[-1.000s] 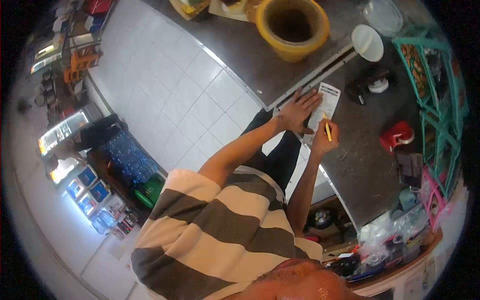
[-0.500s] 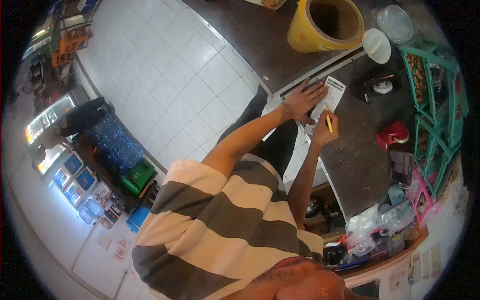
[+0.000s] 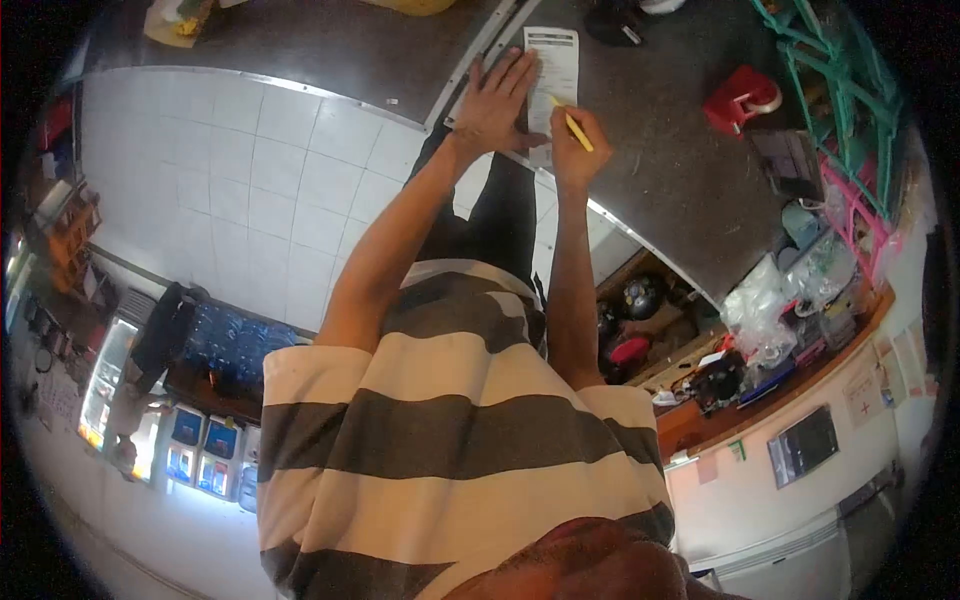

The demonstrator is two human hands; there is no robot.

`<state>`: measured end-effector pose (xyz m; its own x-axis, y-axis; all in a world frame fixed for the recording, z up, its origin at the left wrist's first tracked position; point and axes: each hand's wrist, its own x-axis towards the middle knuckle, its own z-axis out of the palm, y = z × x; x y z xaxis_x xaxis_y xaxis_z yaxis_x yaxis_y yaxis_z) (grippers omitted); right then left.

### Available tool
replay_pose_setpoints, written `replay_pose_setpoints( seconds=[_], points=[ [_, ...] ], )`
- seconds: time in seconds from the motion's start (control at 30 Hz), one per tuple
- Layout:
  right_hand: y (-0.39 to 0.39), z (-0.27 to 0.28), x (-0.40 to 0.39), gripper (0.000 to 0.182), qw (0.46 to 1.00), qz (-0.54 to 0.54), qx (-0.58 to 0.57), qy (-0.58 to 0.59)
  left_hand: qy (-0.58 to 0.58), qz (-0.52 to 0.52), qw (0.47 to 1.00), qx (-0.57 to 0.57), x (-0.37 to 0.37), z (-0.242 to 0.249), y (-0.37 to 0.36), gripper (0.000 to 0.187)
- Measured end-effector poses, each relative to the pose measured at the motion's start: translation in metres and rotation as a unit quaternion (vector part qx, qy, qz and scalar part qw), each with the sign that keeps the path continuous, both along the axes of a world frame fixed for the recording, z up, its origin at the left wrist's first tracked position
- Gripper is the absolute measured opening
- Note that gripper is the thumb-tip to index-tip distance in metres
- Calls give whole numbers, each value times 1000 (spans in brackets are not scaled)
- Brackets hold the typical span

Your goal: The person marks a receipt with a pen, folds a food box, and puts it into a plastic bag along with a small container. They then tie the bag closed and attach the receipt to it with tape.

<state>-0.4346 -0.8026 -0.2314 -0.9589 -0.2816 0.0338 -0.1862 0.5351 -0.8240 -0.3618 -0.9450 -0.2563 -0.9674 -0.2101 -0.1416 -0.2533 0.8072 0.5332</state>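
A long printed paper slip (image 3: 553,72) lies on the dark brown table (image 3: 665,160), close to its metal-trimmed edge. My left hand (image 3: 490,115) is spread flat, its fingers over the slip's left side and its thumb across the lower part. In my right hand (image 3: 580,158) is a yellow pen (image 3: 579,131), gripped between bent fingers. The pen's tip points up and left, right at the slip's printed lines. Part of the slip's lower half is covered by both hands.
Right of the slip sits a red tape dispenser (image 3: 740,100), with a green plastic rack (image 3: 838,95) beyond. Clear plastic bags (image 3: 765,305) crowd the lower right. Metal edging (image 3: 655,250) borders the table. Far left, a person in a dark top (image 3: 160,335) is near bottled water packs (image 3: 235,345).
The whole view has swung, so the slip and both hands appear farther up and left. The yellow bucket has mostly left the frame. Both hands keep their places at the slip.
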Motion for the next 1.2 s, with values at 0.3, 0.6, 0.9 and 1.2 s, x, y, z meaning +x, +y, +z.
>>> replay_pose_setpoints(
  seconds=[0.3, 0.6, 0.9, 1.2],
  points=[
    [12, 8, 8, 12, 999, -17, -8, -36, 2, 7, 999, -31, 0, -6, 4, 121],
    [5, 2, 19, 12, 997, -46, -43, -34, 6, -3, 999, -48, -2, -3, 2, 121],
    [21, -5, 14, 11, 996, -79, -28, -44, 20, -10, 999, 35, -4, -12, 0, 127],
    [27, -7, 21, 20, 997, -41, -33, -52, -50, 9, 998, 23, -8, 4, 3, 124]
  ],
)
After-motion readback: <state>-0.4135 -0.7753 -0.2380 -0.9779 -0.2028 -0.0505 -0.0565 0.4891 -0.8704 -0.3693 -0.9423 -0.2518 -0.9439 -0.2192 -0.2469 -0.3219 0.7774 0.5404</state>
